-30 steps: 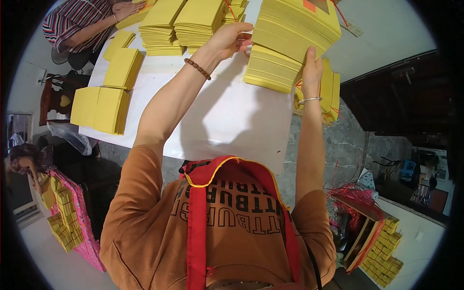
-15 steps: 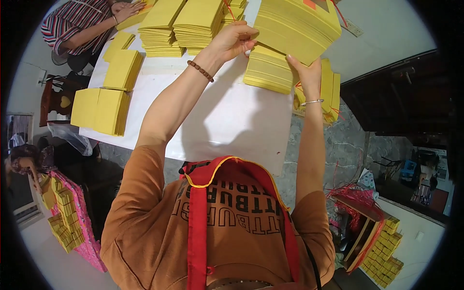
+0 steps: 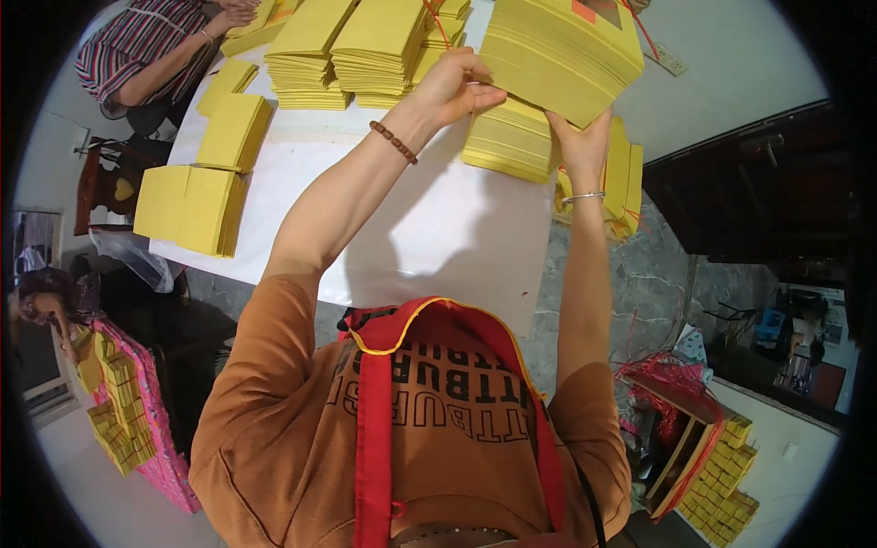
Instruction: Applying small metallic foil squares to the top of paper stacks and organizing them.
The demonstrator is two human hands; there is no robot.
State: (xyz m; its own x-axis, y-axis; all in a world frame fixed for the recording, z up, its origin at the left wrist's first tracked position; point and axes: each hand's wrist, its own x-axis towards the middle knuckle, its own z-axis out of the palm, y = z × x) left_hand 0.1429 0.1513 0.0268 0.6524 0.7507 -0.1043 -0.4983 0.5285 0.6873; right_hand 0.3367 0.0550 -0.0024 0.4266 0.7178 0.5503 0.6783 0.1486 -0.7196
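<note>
A thick stack of yellow paper [image 3: 557, 68], with a small orange patch on top, is held tilted at the far right of the table. At its left edge my left hand [image 3: 454, 87] is closed, fingers bent at the corner. My right hand [image 3: 585, 146] grips the near right corner, thumb toward me and its other fingers mostly hidden. Just below lies another yellow paper stack [image 3: 509, 144] on the white table [image 3: 420, 237]. More tied yellow bundles [image 3: 621, 178] stand right of my right hand.
Tall yellow stacks [image 3: 301, 55] fill the table's far side, and lower ones [image 3: 206, 208] line its left. Another person in a striped top [image 3: 137, 55] works at the far left, hands on yellow paper. A wooden stand with red strings [image 3: 681, 393] is at the lower right.
My left hand has shifted slightly right and its fingers have moved along the stack's left corner. My right hand keeps nearly the same place, and the held stack barely moves.
</note>
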